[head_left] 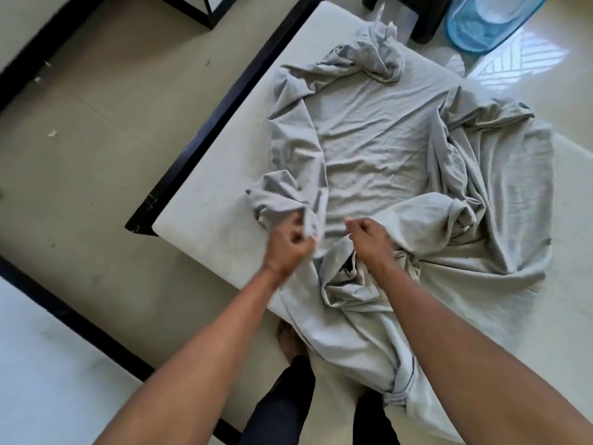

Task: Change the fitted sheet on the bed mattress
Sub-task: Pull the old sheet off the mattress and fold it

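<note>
Left hand (288, 248) and right hand (369, 239) both grip the bunched sheet (369, 139) at the mattress (205, 220) near edge; we'd find the elastic corner seam first, then stretch it over the near-left corner.

Only one cam, worn on the person's head: wide-angle, looking steeply down at the near mattress (205, 203) end and fitted sheet (369, 139), pretty close in.

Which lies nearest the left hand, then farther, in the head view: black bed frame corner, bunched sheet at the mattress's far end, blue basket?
From the left hand:
1. Black bed frame corner, to its left.
2. Bunched sheet, far end of mattress.
3. Blue basket, farthest, top right.
</note>
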`<action>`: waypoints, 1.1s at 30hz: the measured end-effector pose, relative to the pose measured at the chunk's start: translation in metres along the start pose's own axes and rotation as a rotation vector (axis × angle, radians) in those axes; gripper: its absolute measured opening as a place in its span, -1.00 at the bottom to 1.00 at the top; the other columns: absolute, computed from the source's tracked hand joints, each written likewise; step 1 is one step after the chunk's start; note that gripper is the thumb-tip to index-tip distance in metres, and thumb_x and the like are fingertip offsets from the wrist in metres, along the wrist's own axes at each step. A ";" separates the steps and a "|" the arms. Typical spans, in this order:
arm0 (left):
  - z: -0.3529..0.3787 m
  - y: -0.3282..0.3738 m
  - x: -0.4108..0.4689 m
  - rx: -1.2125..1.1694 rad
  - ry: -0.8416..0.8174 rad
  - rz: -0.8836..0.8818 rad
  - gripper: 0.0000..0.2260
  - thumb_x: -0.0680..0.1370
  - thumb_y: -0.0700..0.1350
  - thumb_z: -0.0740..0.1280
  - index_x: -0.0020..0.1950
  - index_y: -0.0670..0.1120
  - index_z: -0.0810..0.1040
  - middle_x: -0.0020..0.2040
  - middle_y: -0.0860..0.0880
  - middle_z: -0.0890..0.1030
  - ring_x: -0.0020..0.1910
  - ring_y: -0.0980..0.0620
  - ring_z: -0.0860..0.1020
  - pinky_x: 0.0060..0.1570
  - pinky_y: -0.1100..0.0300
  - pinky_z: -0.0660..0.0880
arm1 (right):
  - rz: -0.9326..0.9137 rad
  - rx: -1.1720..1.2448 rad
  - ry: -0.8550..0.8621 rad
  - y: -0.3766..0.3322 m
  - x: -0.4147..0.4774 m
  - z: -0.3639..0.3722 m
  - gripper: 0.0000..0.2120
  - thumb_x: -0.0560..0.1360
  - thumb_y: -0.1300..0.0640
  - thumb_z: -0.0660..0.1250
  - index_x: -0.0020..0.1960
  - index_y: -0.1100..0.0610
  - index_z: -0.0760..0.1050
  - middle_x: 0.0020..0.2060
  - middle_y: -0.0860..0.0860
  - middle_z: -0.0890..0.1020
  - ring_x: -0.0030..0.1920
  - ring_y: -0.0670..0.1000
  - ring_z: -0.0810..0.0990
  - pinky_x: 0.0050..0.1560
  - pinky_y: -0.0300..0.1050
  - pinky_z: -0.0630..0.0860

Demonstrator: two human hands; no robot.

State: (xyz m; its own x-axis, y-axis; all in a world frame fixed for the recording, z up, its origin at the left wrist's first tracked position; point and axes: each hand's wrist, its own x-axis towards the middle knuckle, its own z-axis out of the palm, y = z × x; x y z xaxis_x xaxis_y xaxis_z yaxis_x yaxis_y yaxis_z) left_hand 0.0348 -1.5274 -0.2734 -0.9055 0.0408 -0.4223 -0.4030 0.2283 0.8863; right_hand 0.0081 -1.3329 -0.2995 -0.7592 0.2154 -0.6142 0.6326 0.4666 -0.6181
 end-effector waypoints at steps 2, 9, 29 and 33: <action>0.030 -0.014 -0.016 0.287 -0.317 0.071 -0.90 0.46 -0.10 0.45 -0.25 -0.06 0.68 0.10 0.16 0.70 -0.08 0.11 0.66 -0.11 0.20 0.57 | 0.076 0.018 -0.014 -0.005 0.007 0.004 -0.44 0.45 -0.40 0.32 -0.13 0.13 0.61 -0.24 -0.02 0.67 -0.18 0.01 0.62 -0.16 -0.07 0.50; 0.019 -0.081 -0.009 0.014 0.121 -0.506 -0.83 0.60 -0.10 0.36 -0.16 -0.07 0.68 -0.16 -0.12 0.73 -0.24 -0.11 0.70 -0.10 -0.14 0.69 | 0.074 0.011 -0.170 0.031 -0.005 0.008 -0.93 0.45 0.25 0.40 -0.15 0.13 0.65 -0.31 0.06 0.67 -0.37 -0.04 0.60 -0.42 -0.13 0.49; 0.038 0.035 0.022 0.405 0.186 0.134 -0.89 0.63 -0.15 0.34 0.09 -0.17 0.60 -0.11 -0.08 0.65 -0.21 0.07 0.55 -0.18 0.23 0.39 | 0.102 0.399 0.059 0.089 -0.027 -0.052 -0.68 0.49 -0.21 0.38 -0.02 0.03 0.69 -0.18 0.04 0.75 -0.12 0.07 0.73 0.05 0.20 0.67; 0.102 0.029 -0.046 0.383 -0.466 0.041 -0.61 0.57 -0.01 0.45 0.37 0.03 0.48 -0.04 0.07 0.62 -0.14 0.18 0.60 -0.10 0.26 0.56 | 0.215 0.575 -0.235 0.089 -0.042 -0.068 -0.47 0.52 -0.28 0.39 0.10 0.20 0.69 -0.11 0.21 0.74 -0.18 0.12 0.71 -0.14 0.02 0.63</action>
State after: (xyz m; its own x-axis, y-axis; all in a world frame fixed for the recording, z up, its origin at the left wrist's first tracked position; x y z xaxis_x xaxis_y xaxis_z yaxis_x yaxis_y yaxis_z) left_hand 0.0787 -1.4235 -0.2475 -0.7310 0.4589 -0.5051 -0.2145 0.5481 0.8085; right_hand 0.0858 -1.2425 -0.2949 -0.5945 0.0292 -0.8036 0.7968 -0.1129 -0.5936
